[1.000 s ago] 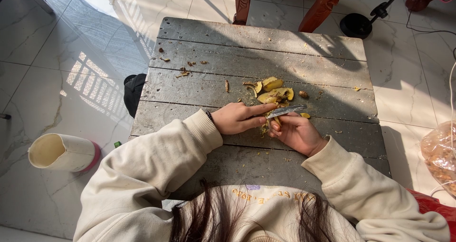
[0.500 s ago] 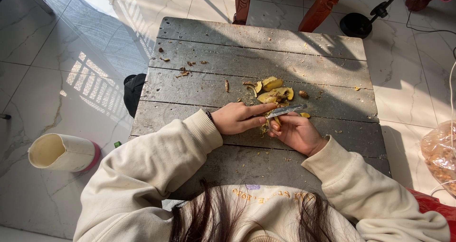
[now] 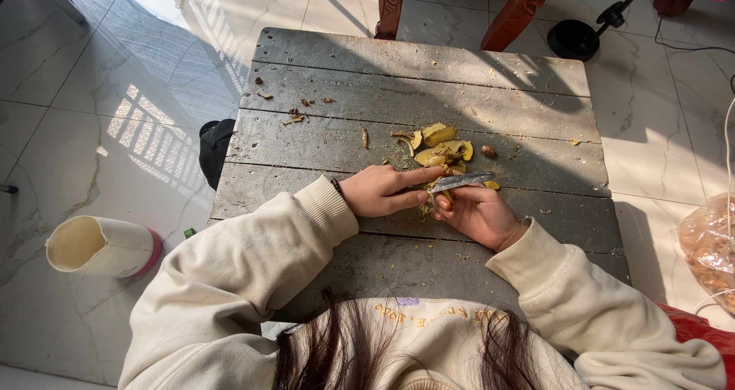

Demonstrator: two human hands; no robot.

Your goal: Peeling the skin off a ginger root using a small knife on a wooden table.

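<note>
Both hands meet over a weathered grey plank table point(image 3: 321, 145). My right hand point(image 3: 481, 214) grips a small knife point(image 3: 463, 181), whose blade points right just above the fingers. My left hand point(image 3: 381, 192), index finger stretched out, pinches a small yellowish root piece point(image 3: 437, 196) against the blade; most of it is hidden by fingers. Just beyond the hands lies a pile of yellow peelings and cut pieces point(image 3: 440, 146), with a small brown bit point(image 3: 488, 151) beside it.
Loose scraps point(image 3: 295, 117) dot the far left planks. A white tub with a pink base point(image 3: 99, 246) lies on the tiled floor at left, and a black object point(image 3: 214, 149) sits by the table edge. Red chair legs point(image 3: 459, 0), a black stand base point(image 3: 578, 38) and a filled plastic bag point(image 3: 708, 244) are nearby.
</note>
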